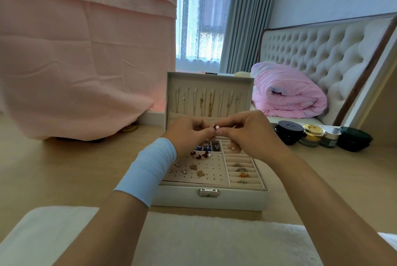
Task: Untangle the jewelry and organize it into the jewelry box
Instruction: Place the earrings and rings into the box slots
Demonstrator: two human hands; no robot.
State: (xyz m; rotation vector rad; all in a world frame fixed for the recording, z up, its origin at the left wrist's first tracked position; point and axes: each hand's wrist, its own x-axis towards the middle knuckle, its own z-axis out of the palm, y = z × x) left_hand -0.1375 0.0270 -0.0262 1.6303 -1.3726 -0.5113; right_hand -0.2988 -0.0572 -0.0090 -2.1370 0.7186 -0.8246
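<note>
Two hands meet in the air just above the open jewelry box [236,198]. The left hand [189,134] and the right hand [247,134] both have curled fingers, and their fingertips pinch one tiny pearl earring [217,127] between them. The pearl is pink, with a dark red bit beside it. A light blue band [150,169] wraps the left wrist.

The box is white and sits on a wooden table [53,169]. Its lid [247,85] stands up at the back, and thin necklaces [209,103] hang in a row inside it. Under the hands, a pad [214,171] with little holes holds a few more earrings. On the right side of the box, rings [241,169] sit in soft rolls. Small squares near the back hold blue pieces [203,148].

Some round jars [311,137] stand on the table to the right of the box. A folded pink blanket [285,96] lies behind them. A white fluffy mat [193,240] lies in front of the box.
</note>
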